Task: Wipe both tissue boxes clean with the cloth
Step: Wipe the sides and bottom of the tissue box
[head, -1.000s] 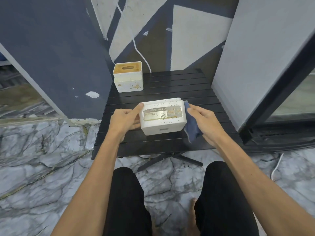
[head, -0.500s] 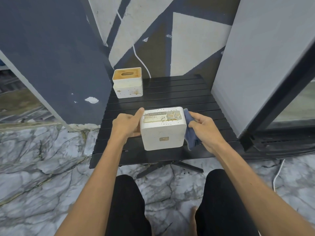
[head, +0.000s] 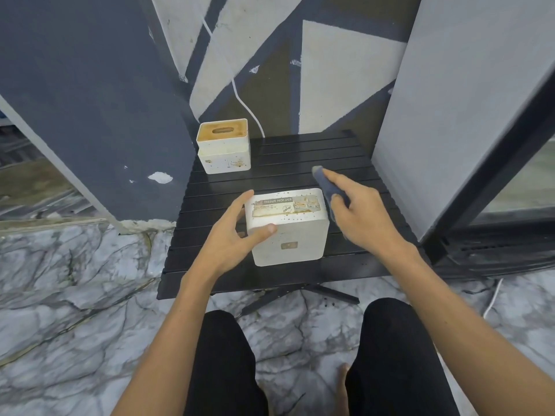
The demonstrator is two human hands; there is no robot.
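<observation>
Black slatted tabletop: near tissue box lying label-up, long axis running left-right. Left hand grip curling round its left edge; right hand grip pinching cloth, which is partly hidden.

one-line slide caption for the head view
Left hand steadies the near tissue box while right hand holds the blue cloth beside it.

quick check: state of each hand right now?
Left hand: grips the near tissue box at its left edge, thumb on the front face.
Right hand: holds the blue cloth, index finger stretched along it.
</observation>
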